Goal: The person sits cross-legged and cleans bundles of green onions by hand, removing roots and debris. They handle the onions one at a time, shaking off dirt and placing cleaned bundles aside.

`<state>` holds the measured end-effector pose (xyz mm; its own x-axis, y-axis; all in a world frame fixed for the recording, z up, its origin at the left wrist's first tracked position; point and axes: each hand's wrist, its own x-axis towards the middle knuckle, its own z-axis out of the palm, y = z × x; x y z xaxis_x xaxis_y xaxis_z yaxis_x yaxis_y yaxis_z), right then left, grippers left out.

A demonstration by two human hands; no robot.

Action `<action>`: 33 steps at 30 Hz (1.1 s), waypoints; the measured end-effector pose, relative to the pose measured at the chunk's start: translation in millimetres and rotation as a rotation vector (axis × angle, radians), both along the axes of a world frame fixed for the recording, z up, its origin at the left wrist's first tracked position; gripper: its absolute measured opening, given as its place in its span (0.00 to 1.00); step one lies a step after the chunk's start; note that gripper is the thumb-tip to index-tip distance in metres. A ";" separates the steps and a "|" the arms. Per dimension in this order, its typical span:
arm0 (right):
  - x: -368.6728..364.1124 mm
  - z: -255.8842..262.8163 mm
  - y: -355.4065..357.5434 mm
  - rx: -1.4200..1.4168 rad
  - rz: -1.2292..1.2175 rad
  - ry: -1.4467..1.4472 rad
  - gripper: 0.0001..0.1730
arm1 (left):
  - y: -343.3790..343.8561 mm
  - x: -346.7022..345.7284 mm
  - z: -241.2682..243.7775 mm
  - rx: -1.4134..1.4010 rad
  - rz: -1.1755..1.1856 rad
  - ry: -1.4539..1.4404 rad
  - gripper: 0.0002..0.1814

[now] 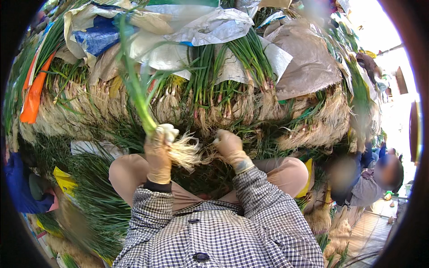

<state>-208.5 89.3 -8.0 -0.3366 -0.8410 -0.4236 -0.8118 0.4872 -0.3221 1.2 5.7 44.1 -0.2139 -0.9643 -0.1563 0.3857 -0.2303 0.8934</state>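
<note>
My left hand (157,157), in a tan glove, grips a bunch of green onions (144,115) upright in front of my left knee. The green leaves rise blurred above the fist. White stem ends (169,131) and a fringe of pale roots (184,152) stick out towards the right. My right hand (230,147), also gloved, is curled near the root tips, a small gap away from them. A pale bit shows at its thumb, but whether the fingers pinch anything is unclear. Loose green leaves (201,181) lie between my legs.
Ahead runs a long bank of rooted green onions (167,104), partly under plastic sacks (214,28) and a brown sheet (305,60). A leaf heap (97,197) lies on my left. People sit nearby: one on the right (368,187), one in blue on the left (20,187).
</note>
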 end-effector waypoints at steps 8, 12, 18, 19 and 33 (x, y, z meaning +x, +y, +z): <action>21.9 17.2 -90.0 -0.044 -0.133 -0.080 0.30 | -2.5 -2.4 -13.1 0.447 -0.157 0.099 0.28; 23.7 -48.8 -94.3 0.021 -0.124 0.081 0.16 | -2.0 -14.5 -28.0 0.513 -0.319 0.164 0.20; -26.2 33.0 -27.1 -0.891 -0.265 -0.291 0.11 | 2.4 5.5 0.7 0.357 -0.162 0.159 0.17; -46.6 22.9 -12.2 -0.815 -0.212 -0.083 0.12 | 5.1 -4.0 0.9 0.378 -0.196 0.153 0.18; 1.2 33.4 31.5 -0.371 -0.312 -0.624 0.30 | 18.7 -24.1 -31.8 0.412 -0.365 0.005 0.09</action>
<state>-207.3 120.8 25.3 -0.3728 -0.8702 -0.3220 -0.2710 0.4340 -0.8592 -22.9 24.4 12.3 -0.5248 -0.6867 -0.5030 0.2197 -0.6801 0.6994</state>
